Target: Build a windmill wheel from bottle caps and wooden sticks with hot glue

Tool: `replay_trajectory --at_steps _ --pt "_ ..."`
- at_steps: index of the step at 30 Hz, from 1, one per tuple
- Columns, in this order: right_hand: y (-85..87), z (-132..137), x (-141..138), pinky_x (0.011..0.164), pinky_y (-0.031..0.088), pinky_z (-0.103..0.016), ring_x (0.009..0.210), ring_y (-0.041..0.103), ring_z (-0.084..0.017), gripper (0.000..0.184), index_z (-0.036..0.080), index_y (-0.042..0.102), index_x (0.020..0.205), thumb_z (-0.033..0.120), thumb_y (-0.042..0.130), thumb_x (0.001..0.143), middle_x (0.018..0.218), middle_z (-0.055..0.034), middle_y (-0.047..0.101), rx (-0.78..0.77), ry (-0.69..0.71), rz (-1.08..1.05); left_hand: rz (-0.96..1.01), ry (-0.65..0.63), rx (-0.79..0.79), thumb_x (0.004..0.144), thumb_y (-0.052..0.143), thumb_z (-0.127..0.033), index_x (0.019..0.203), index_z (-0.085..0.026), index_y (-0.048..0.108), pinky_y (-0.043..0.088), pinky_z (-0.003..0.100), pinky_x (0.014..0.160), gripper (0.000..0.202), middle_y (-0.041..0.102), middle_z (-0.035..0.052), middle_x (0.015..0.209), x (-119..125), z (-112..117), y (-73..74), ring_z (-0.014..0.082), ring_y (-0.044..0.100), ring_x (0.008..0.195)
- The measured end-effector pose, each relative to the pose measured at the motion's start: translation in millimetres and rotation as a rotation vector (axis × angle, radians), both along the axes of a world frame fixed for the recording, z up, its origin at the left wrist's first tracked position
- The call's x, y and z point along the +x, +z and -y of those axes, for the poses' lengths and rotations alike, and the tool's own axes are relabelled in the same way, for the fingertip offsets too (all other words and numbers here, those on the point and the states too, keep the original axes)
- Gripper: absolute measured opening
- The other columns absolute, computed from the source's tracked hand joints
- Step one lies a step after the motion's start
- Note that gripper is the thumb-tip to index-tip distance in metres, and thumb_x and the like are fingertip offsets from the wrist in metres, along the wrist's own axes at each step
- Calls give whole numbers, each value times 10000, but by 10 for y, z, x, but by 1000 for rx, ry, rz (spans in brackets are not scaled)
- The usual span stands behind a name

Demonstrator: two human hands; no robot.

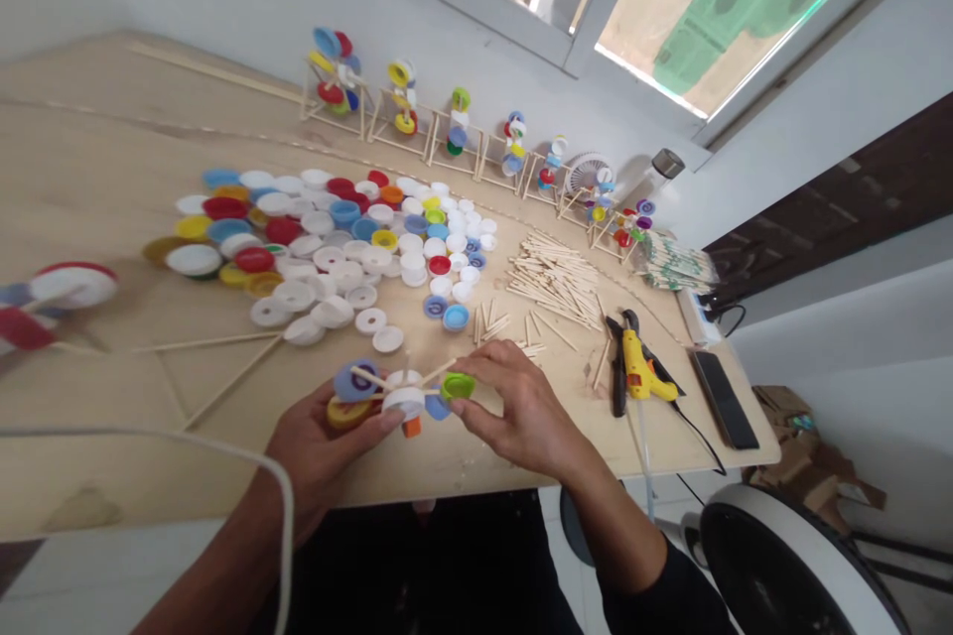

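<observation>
Over the near edge of the wooden table (111, 179) I hold a small wheel of bottle caps (403, 397): a white cap hub with wooden stick spokes that carry blue, yellow, orange and green caps. My left hand (317, 446) grips the wheel from below, fingers closed near the hub and the yellow cap. My right hand (521, 412) pinches the green cap (457, 384) at the end of one spoke.
A spread of several loose coloured and white caps (328, 243) lies mid-table, a pile of wooden sticks (555, 278) to its right. A yellow glue gun (640, 367), pliers (617, 367) and a phone (724, 399) lie at the right. Finished cap wheels on stick frames (454, 124) line the wall.
</observation>
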State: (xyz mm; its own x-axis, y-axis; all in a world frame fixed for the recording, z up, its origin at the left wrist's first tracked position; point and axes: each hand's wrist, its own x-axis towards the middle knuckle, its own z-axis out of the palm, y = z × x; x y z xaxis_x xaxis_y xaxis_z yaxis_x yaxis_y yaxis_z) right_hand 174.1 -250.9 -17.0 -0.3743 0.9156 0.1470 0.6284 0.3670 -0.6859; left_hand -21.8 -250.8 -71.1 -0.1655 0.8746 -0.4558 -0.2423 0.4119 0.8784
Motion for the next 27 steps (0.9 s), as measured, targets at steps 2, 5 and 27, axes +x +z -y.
replay_trajectory --at_steps 2,5,27 --pt "3 -1 -15 930 490 -382 976 615 -199 157 212 698 1069 248 620 938 1004 -52 673 -5 -4 4 -5 -4 17 318 956 -334 769 -221 760 608 292 692 505 799 27 772 -2 -2 -9 232 740 728" --pt "-7 4 -30 917 490 -372 954 617 -194 136 206 696 1047 247 624 938 982 -48 670 -12 -3 9 16 -18 39 329 956 -324 761 -236 761 587 241 672 482 789 9 739 -3 -1 -36 199 729 703" --pt "-34 56 -92 825 491 -298 841 689 -166 226 208 717 884 417 784 831 874 -16 754 -169 -36 -147 9 -345 138 444 896 -297 1035 -268 710 589 286 687 620 766 4 827 -91 -38 202 233 728 733"
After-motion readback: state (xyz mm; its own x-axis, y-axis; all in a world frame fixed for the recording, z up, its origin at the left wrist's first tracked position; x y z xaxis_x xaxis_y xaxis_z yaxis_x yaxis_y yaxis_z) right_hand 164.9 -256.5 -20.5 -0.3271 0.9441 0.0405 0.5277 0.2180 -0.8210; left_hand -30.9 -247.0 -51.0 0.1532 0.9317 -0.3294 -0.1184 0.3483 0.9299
